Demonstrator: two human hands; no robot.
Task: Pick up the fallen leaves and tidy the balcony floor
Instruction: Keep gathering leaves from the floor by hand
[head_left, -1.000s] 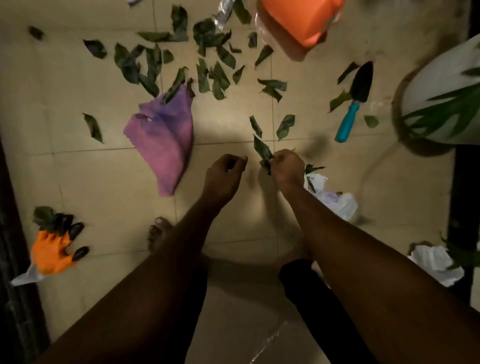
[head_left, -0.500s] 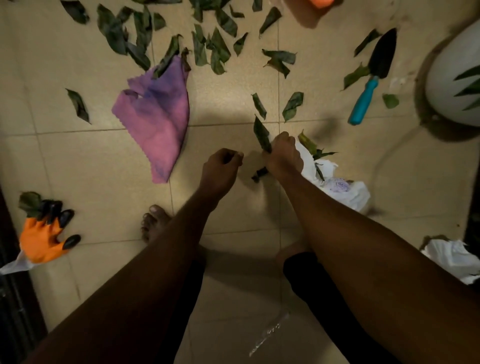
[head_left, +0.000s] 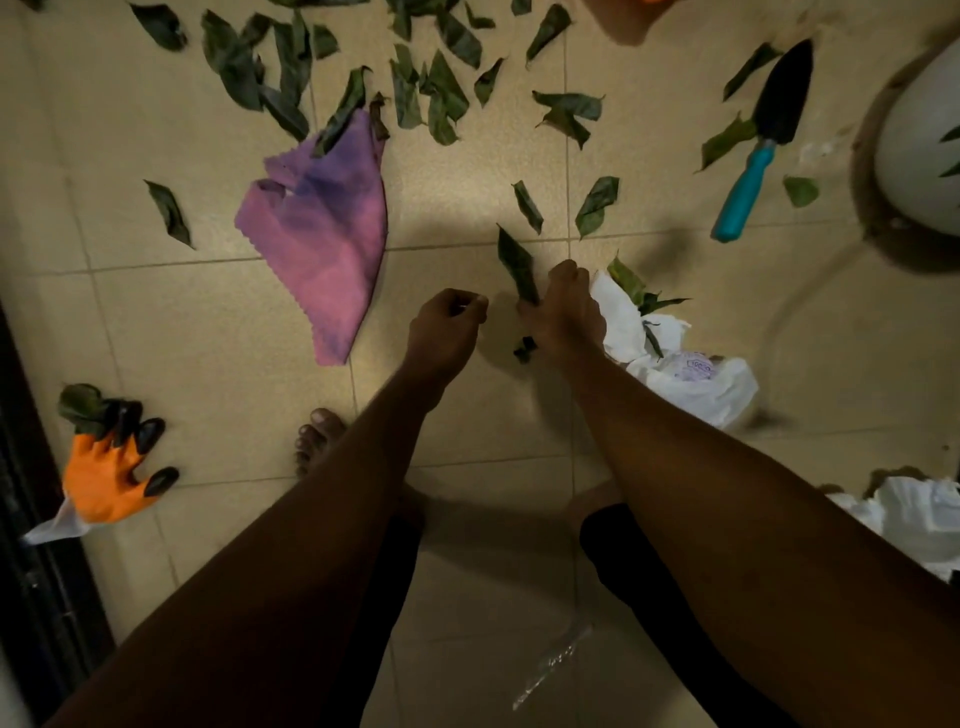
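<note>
Clutches gathered leaves (head_left: 517, 265) in right hand (head_left: 563, 312), with fingers wrapped round them, just left of white bag (head_left: 696, 384), unchanged from a second ago. Curls left hand (head_left: 447, 327) alongside, contents impossible to tell. Has many scattered leaves (head_left: 436, 98) beyond the bag yet to collect.

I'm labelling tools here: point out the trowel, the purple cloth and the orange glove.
trowel (head_left: 751, 177), head view, blue handle.
purple cloth (head_left: 327, 234), head view, its middle.
orange glove (head_left: 101, 480), head view, orange palm.
</note>
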